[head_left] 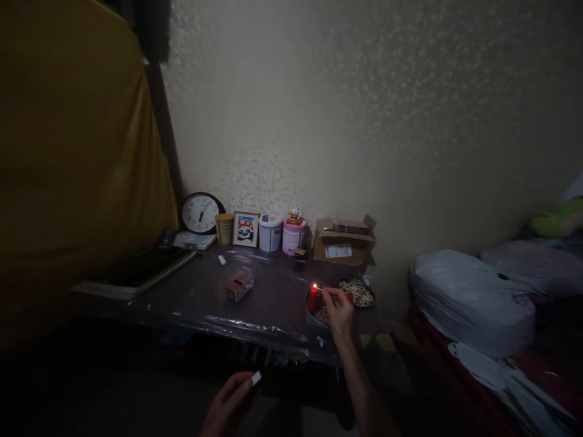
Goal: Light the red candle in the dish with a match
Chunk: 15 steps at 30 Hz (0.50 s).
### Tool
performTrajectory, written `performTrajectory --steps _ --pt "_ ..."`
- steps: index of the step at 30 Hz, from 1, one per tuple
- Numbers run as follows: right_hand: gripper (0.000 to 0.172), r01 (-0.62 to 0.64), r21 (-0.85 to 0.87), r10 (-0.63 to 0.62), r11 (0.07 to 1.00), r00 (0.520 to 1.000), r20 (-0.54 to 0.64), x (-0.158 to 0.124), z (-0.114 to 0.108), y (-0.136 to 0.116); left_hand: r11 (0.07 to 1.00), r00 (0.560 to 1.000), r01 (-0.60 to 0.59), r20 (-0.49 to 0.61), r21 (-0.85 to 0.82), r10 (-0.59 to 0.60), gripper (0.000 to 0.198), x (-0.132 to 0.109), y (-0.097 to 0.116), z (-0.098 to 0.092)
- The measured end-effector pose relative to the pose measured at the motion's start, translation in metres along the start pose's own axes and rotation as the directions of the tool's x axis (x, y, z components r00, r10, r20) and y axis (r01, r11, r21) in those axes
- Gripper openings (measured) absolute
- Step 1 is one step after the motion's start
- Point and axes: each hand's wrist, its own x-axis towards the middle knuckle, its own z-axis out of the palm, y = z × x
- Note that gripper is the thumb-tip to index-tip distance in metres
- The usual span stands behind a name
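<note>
My right hand [339, 308] pinches a thin matchstick [319, 289], its tip at a small flame on top of the red candle [312, 300]. The candle stands upright in a round dish [314, 318] that also holds small bits, partly hidden by my fingers. Just right of this hand is a dark dish [373, 301] full of pale matchsticks [356, 292]. Lower down, in front of the table edge, my left hand [231, 397] is closed around a small matchbox [256, 378]; only its white end shows.
On the dark table [273, 297] lie a clear-wrapped pack of small brown boxes [240, 285] and a white object [221, 260]. Along the wall stand a clock [200, 213], a panda picture [246, 229], tubs [270, 234] and a cardboard box [339, 247]. White bags [471, 300] lie right.
</note>
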Motion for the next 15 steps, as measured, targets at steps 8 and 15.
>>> performTrajectory --steps 8,15 --pt "0.021 0.003 0.001 -0.003 1.000 1.000 0.004 -0.001 0.000 -0.001 0.998 0.998 0.037 0.045 -0.045 -0.035 0.032 0.003 -0.004 -0.003" --pt "0.022 0.000 0.005 0.000 1.000 1.000 -0.003 0.000 0.001 0.001 0.998 0.999 0.040 -0.022 -0.045 -0.041 0.038 0.009 -0.011 -0.004"
